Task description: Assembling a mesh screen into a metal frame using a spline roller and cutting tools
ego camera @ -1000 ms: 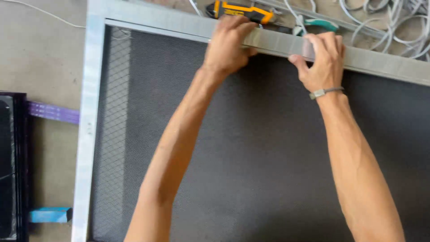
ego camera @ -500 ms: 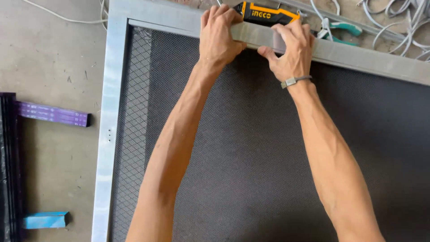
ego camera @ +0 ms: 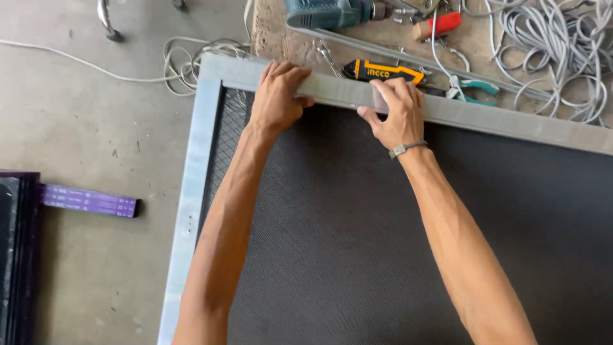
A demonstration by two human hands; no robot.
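Currently a grey metal frame rail is gripped by two hands; its long axis runs from the upper left down toward the right edge, where it is cut off. The left hand is closed over the rail near the frame's corner, fingers curled over the far edge. The right hand is clamped on the same rail just beside it, thumb pressed against the near edge, with one thin wristband seen at the wrist. A second rail of the frame runs down the left side at a right angle and is cut off at the bottom. Dark mesh is stretched inside the frame, and its lower and right parts are out of view. Just beyond the top rail one yellow-and-black utility knife is lying, partly hidden by the right hand. One blue power drill is cropped at the top edge. One pair of green-handled pliers and one red-handled tool are seen near a tangle of grey cable, whose strands cannot be counted. One purple strip is lying on the concrete floor well apart from the frame.
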